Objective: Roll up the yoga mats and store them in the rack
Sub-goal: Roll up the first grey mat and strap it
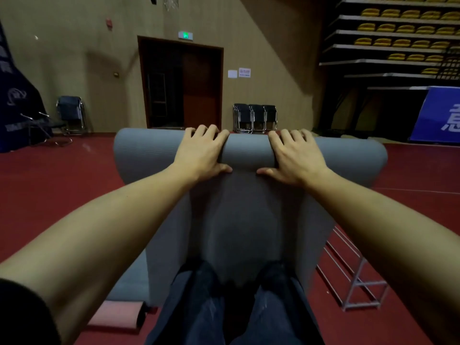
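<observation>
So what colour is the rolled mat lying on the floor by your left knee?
Pink; the rolled mat shows best, low and left, in the head view.

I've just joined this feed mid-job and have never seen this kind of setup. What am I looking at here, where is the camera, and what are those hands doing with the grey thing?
There is no machine here: a person is working with bare hands, and the single picture comes from a wide-angle camera worn on their head, looking forward and down. That is why both forearms reach in from the bottom corners.

The grey yoga mat lies on the red floor, partly rolled at its far end. The left hand and right hand both rest on top of the roll, fingers draped over it and thumbs at its near side. The person's legs in dark trousers are at the mat's near end.

A rolled pink mat lies at lower left, and a metal rack lies at lower right. Folded chairs stand by the far wall.
</observation>
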Available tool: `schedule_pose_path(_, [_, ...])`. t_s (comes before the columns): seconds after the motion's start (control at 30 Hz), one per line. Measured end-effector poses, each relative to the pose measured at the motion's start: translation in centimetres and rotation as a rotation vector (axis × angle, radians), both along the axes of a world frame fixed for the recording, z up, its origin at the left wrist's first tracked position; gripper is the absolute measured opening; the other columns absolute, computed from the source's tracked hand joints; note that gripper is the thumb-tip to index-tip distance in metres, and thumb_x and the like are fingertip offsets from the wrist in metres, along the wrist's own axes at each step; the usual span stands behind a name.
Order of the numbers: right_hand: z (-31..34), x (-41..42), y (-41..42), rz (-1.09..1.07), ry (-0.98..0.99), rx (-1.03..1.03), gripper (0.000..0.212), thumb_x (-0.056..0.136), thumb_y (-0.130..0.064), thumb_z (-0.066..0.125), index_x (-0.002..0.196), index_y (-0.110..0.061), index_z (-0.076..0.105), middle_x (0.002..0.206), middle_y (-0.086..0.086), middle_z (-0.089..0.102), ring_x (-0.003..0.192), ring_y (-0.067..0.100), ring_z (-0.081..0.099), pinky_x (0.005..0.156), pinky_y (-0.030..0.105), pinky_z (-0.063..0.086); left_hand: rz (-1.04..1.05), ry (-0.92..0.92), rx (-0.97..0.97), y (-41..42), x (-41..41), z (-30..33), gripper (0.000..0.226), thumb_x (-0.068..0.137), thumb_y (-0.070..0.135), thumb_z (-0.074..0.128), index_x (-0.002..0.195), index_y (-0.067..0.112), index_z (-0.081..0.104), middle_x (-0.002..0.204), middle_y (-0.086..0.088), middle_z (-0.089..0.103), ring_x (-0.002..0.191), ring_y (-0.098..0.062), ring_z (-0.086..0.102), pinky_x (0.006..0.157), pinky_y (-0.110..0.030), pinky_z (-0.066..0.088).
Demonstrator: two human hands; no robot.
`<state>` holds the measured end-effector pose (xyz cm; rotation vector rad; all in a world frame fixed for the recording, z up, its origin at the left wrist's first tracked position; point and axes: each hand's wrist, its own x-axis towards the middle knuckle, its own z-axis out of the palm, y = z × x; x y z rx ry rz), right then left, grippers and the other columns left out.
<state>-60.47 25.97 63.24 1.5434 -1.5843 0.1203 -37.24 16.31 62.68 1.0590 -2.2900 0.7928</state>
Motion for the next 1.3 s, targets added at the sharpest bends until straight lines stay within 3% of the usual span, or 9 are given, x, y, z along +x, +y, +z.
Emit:
schedule_pose_path(0.17, [3.1,0.7,0.5,0.053,0.008,-0.083,0.102,0.077,-0.087,0.051,0.141,-0.008,0.044,0.121,0.017,0.06,0.106,0.039,0.059,0.099,0.05,0.043,0.009,0.044,-0.067,0.7,1.2,3.1,0.098,0.075,0.076,0.069,0.151,0.022,0.037,0.139,-0.009,0.051,0.126,-0.034,0.048,0.106,-0.051,0.036])
schedule_pose_path(0.33, [3.8,1.1,1.7,0.076,0.037,0.101,0.106,0.072,-0.097,0.039,0.138,-0.014,0.045,0.125,0.013,0.061,0.11,0.035,0.061,0.091,0.045,0.048,0.005,-0.084,0.065,1.6,3.0,3.4,0.105,0.07,0.09,0.058,0.152,0.028,0.039,0.136,-0.005,0.054,0.125,-0.03,0.05,0.105,-0.048,0.037])
schedule_pose_path(0.5, [2.4,1.7,3.2,0.074,-0.119,0.472,0.093,0.063,-0.105,0.039,0.111,-0.025,0.046,0.112,0.004,0.065,0.097,0.032,0.064,0.074,0.039,0.045,-0.005,-0.243,0.424,3.2,3.6,2.6,0.109,0.06,0.096,0.061,0.148,0.034,0.046,0.138,0.001,0.057,0.126,-0.027,0.055,0.101,-0.044,0.045])
schedule_pose_path(0.63, [-0.2,2.4,4.5,0.068,-0.299,0.777,0.091,0.057,-0.104,0.049,0.111,-0.031,0.051,0.114,0.003,0.068,0.094,0.029,0.062,0.081,0.039,0.048,-0.072,-0.33,0.82,4.1,4.0,0.6,0.084,0.059,0.083,0.079,0.125,0.033,0.062,0.119,0.01,0.068,0.108,-0.018,0.064,0.095,-0.035,0.052])
schedule_pose_path(0.77, [-4.8,2.6,5.9,0.148,-0.508,1.004,0.08,0.065,-0.092,0.065,0.115,-0.03,0.061,0.113,-0.008,0.07,0.1,0.018,0.066,0.084,0.031,0.049,-0.065,-0.389,1.079,5.2,4.3,-3.7,0.07,0.067,0.067,0.086,0.12,0.027,0.065,0.111,0.011,0.069,0.098,-0.01,0.067,0.084,-0.026,0.052])
schedule_pose_path(0.93, [-10.7,2.7,7.4,0.099,-0.775,1.294,0.065,0.061,-0.081,0.079,0.107,-0.035,0.072,0.105,-0.017,0.076,0.094,0.003,0.072,0.089,0.031,0.058,-0.032,-0.436,1.383,6.3,4.5,-10.4,0.073,0.053,0.073,0.088,0.111,0.034,0.067,0.109,0.014,0.071,0.1,-0.013,0.071,0.094,-0.035,0.059])
schedule_pose_path(1.07, [-15.0,3.7,8.7,0.029,-0.811,1.408,0.09,0.056,-0.082,0.08,0.127,-0.03,0.068,0.116,-0.017,0.074,0.104,0.008,0.071,0.102,0.036,0.055,0.013,-0.49,1.529,7.7,3.8,-14.7,0.086,0.054,0.066,0.092,0.13,0.035,0.065,0.119,0.015,0.068,0.112,-0.016,0.069,0.103,-0.039,0.055])
schedule_pose_path(1.2, [-17.3,3.9,9.0,-0.035,-0.87,1.414,0.097,0.044,-0.091,0.077,0.12,-0.032,0.072,0.111,-0.018,0.075,0.102,0.008,0.072,0.101,0.036,0.055,0.069,-0.492,1.545,8.2,4.0,-16.9,0.102,0.067,0.064,0.088,0.153,0.03,0.044,0.137,0.009,0.051,0.127,-0.02,0.054,0.114,-0.039,0.044])
schedule_pose_path(1.3, [-17.9,3.5,8.4,-0.092,-0.961,1.426,0.092,0.044,-0.088,0.08,0.118,-0.034,0.074,0.11,-0.017,0.076,0.101,0.009,0.073,0.101,0.037,0.055,0.08,-0.411,1.567,7.8,5.0,-17.9,0.103,0.067,0.068,0.085,0.154,0.032,0.042,0.143,0.006,0.047,0.128,-0.02,0.05,0.115,-0.037,0.041])
